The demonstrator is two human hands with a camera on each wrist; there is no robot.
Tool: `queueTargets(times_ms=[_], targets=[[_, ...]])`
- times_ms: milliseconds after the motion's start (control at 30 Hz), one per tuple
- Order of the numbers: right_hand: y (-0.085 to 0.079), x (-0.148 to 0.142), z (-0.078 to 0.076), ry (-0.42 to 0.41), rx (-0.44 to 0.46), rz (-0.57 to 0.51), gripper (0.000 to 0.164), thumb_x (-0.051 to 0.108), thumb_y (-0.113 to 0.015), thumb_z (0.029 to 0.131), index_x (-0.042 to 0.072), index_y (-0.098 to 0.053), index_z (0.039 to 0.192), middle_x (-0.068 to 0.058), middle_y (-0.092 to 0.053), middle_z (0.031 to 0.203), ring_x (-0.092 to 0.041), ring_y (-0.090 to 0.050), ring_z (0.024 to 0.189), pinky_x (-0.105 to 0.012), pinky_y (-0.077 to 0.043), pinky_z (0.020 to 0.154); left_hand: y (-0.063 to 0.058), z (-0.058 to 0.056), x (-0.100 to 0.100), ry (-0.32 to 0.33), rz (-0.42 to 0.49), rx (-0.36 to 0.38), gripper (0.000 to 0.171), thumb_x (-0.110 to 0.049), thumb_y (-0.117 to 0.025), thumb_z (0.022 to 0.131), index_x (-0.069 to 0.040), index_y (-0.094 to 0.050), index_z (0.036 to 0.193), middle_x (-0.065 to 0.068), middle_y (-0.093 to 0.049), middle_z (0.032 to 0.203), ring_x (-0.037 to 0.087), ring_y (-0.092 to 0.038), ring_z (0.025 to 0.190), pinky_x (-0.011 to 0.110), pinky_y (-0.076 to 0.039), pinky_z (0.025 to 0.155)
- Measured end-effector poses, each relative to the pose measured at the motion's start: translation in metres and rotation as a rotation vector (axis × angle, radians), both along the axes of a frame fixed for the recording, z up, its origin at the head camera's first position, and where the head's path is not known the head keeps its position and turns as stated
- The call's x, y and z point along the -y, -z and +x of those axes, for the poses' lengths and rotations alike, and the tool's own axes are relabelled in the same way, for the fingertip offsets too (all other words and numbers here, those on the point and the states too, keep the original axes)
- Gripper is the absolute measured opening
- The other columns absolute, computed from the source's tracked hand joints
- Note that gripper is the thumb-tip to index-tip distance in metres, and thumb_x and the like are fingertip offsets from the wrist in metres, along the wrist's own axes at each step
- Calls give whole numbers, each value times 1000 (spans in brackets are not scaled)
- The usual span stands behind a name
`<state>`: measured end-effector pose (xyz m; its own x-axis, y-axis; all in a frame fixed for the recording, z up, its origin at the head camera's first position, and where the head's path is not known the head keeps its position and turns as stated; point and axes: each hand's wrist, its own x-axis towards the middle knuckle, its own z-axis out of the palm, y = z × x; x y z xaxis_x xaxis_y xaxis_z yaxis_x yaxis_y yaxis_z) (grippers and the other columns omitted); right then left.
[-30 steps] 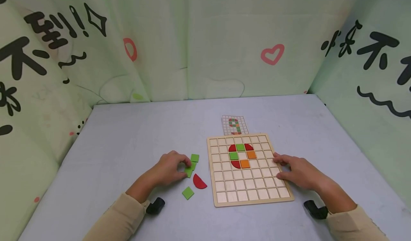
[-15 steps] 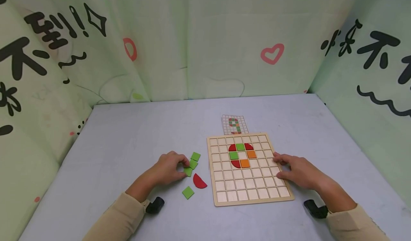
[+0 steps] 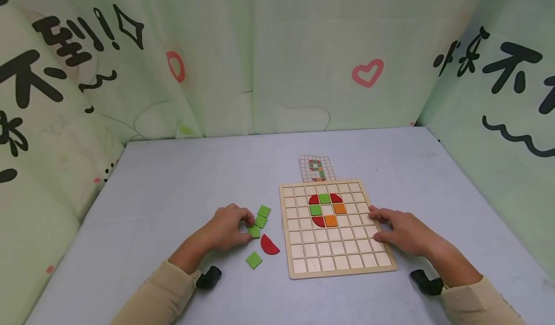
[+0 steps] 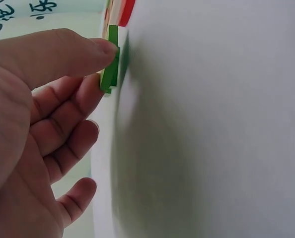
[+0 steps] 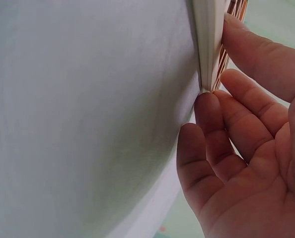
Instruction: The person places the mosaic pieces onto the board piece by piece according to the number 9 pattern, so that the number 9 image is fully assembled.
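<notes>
My left hand [image 3: 227, 226] pinches a green square tile [image 3: 254, 231] between thumb and index finger on the white table. Two more green tiles, a middle one [image 3: 261, 221] and a far one [image 3: 264, 211], run on from it in a slanted line. In the left wrist view the thumb partly covers the green tiles [image 4: 113, 33], seen edge-on. Just right of the hand lies a red half-round piece [image 3: 270, 244], with a lone green tile [image 3: 254, 260] nearer me. My right hand [image 3: 403, 231] rests thumb and fingertips against the right edge of a wooden grid board [image 3: 342, 272].
On the board, red curved pieces [image 3: 318, 221], green squares [image 3: 315, 210] and orange squares [image 3: 340, 208] form a ring. A printed pattern card [image 3: 307, 175] lies behind the board, partly covered by it. Green curtains [image 3: 303, 74] enclose the table [image 3: 195, 180].
The green tiles by my left hand have shifted and turned slightly, and the far one has slid away a little. My left fingertips have drawn slightly left. The right hand has stayed put.
</notes>
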<state>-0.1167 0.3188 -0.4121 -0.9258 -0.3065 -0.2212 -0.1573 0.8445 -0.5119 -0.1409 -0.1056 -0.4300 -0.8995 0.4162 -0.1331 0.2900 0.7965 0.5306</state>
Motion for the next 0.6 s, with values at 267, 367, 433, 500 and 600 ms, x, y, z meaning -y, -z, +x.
queueTargets(times_ms=[267, 367, 433, 500, 600], targets=[[0, -1, -1, -4, 0, 8, 57, 25, -75, 89, -1, -57, 136, -20, -45, 150, -49, -41, 133, -63, -35, 101, -8, 1, -7, 17, 24, -28, 23, -17, -84, 81, -15, -67, 97, -8, -60, 93, 15, -51, 92, 35, -46, 81], [0, 0, 0, -3, -2, 6, 57, 25, -75, 89, -1, -57, 136, -19, -45, 150, -49, -42, 133, -63, -35, 101, -9, 0, -11, 26, 36, -41, 22, -17, -83, 81, -15, -66, 96, -8, -62, 93, 15, -51, 93, 36, -44, 82], [0, -1, 0, -2, -3, 5, 56, 25, -75, 89, -1, -57, 136, -19, -45, 150, -49, -42, 133, -63, -35, 101, -10, -2, -15, 26, 42, -48, 21, -17, -82, 82, -16, -66, 95, -9, -62, 93, 15, -51, 93, 37, -43, 83], [0, 0, 0, -3, -2, 3, 56, 25, -75, 89, -1, -57, 136, -19, -45, 150, -49, -42, 133, -63, -35, 101, -11, -3, -19, 24, 44, -49, 21, -18, -82, 81, -16, -67, 96, -9, -62, 94, 15, -51, 93, 37, -43, 83], [0, 0, 0, 1, 2, 0, 56, 24, -75, 89, -1, -57, 136, -20, -44, 150, -49, -41, 133, -63, -35, 102, -13, -5, -25, 25, 45, -43, 22, -20, -81, 82, -16, -68, 98, -8, -61, 94, 15, -50, 94, 37, -43, 84]])
